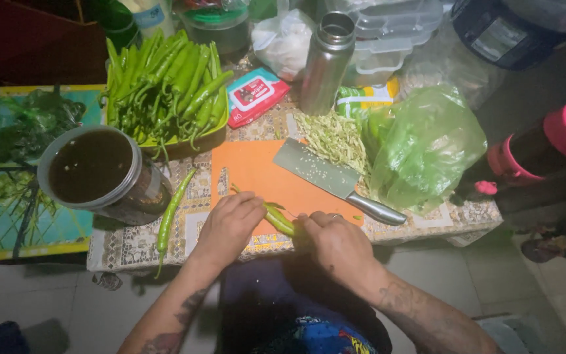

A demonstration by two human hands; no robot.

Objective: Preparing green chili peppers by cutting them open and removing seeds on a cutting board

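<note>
While gripping pepper (279, 219), both hands (283, 231) closed.

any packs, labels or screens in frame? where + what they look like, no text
Flat pouch: table, between pepper tray and steel flask; rectangular, red, pale label panel.
Packet: right of flask, partly under green bag; yellow, green, white.
Bottle label: top edge, behind peppers; pale.
Sticker: dark container, top right; light rectangle.
No screens.
</note>
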